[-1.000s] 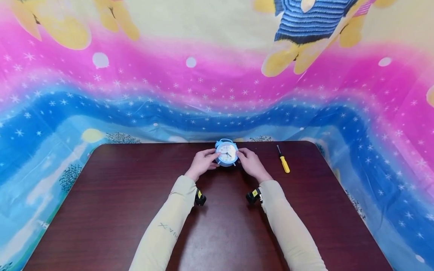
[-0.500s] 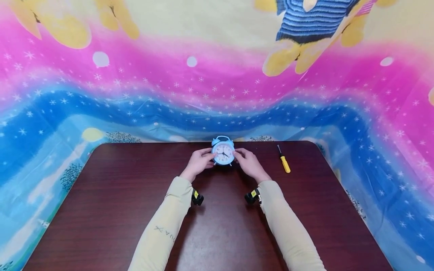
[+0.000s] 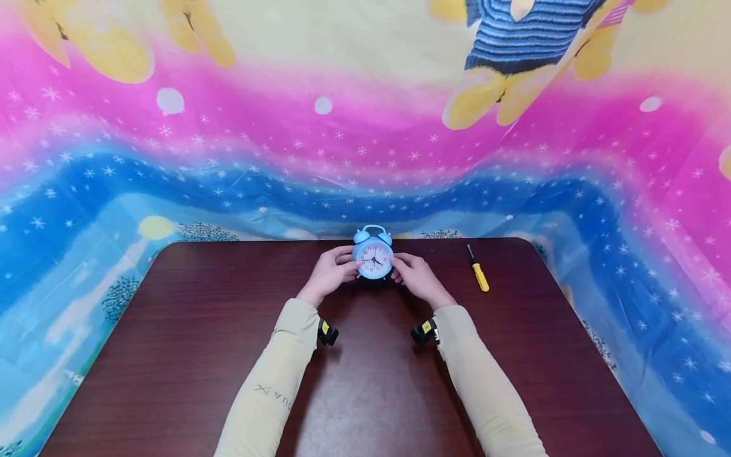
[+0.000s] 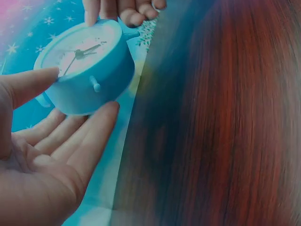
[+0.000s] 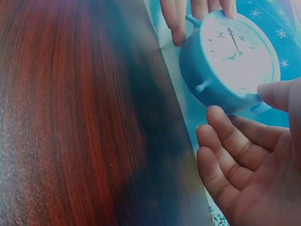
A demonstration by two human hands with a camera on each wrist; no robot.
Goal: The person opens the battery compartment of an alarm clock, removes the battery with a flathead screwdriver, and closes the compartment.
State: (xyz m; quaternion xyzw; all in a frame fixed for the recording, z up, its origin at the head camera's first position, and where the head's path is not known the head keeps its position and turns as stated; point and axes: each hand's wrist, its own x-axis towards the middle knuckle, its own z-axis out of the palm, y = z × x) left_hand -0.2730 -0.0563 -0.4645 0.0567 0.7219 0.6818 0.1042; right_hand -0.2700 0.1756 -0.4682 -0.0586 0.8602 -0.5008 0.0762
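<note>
A light blue twin-bell alarm clock (image 3: 374,260) is near the table's far edge, its white dial facing me and its handle on top. My left hand (image 3: 331,273) grips the clock's left side, thumb on the front rim and fingers behind, as the left wrist view shows on the clock (image 4: 94,70). From the other side my right hand (image 3: 419,277) pinches it, its thumb on the front rim and fingers at the back of the clock (image 5: 225,66) in the right wrist view. Whether the clock's short feet touch the table cannot be told.
A screwdriver (image 3: 480,277) with a yellow handle lies on the dark wooden table (image 3: 228,330), right of my right hand. Behind the table hangs a patterned cloth (image 3: 274,171) in pink and blue. Each wrist wears a small black camera.
The clock has moved slightly left and tilted more upright, its bells and handle now showing more fully. My left hand has shifted left with it; my right hand has barely moved.
</note>
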